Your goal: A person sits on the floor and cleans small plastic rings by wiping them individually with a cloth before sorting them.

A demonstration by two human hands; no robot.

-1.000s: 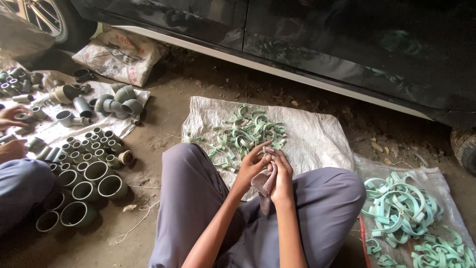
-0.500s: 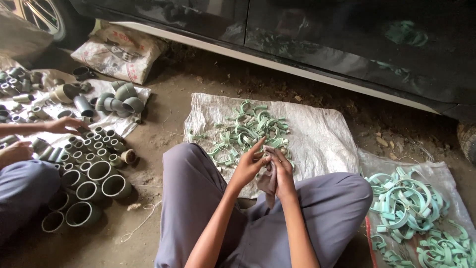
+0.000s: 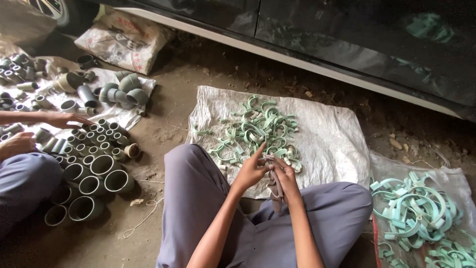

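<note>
A: What are the hands doing?

B: They meet just above the near edge of the sack (image 3: 342, 144); the right hand (image 3: 285, 181) is closed around a greyish rag (image 3: 275, 186) that hangs down between the knees, and the left hand (image 3: 250, 168) pinches at the top of it, forefinger stretched out toward the clips (image 3: 255, 131).

A: Is a clip in there?

B: I cannot tell (something small may sit between the fingertips, but the rag hides it); the loose green clips lie in a heap on the sack, just beyond the knuckles.

A: So which step is this?

B: Wiping, I'd judge, one piece at a time; a second heap (image 3: 414, 211) lies on plastic to the right, well apart.

A: And the other person?

B: Only a hand (image 3: 62, 119) and knee at the left, over grey pipe fittings (image 3: 91, 171); separate work.
</note>
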